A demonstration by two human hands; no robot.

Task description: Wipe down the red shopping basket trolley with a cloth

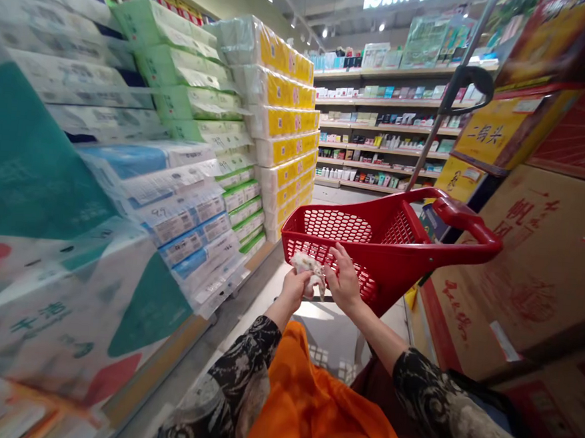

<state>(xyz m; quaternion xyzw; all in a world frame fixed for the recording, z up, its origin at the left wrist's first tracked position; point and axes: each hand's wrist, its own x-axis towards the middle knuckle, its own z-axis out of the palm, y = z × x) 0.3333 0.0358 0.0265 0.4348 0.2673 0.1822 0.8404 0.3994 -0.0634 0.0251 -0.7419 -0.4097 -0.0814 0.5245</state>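
A crumpled whitish cloth point(309, 265) with dark spots is bunched in my left hand point(295, 287), whose fingers close around its lower left side. My right hand point(344, 281) is raised just right of the cloth with its fingers apart; whether a fingertip touches the cloth's edge I cannot tell. Directly beyond both hands stands a red plastic shopping cart point(351, 243) with a honeycomb-holed basket. Its thick red handle point(465, 224) points to the right. Orange fabric point(305, 393) covers my front below the hands.
Stacked tissue packs point(188, 205) line the left side, with yellow-and-white packs point(284, 125) farther along. Cardboard boxes point(524, 262) are piled close on the right. A pole with a dark grip point(464, 91) leans behind the cart. Shelves of small products point(384, 122) cross the back.
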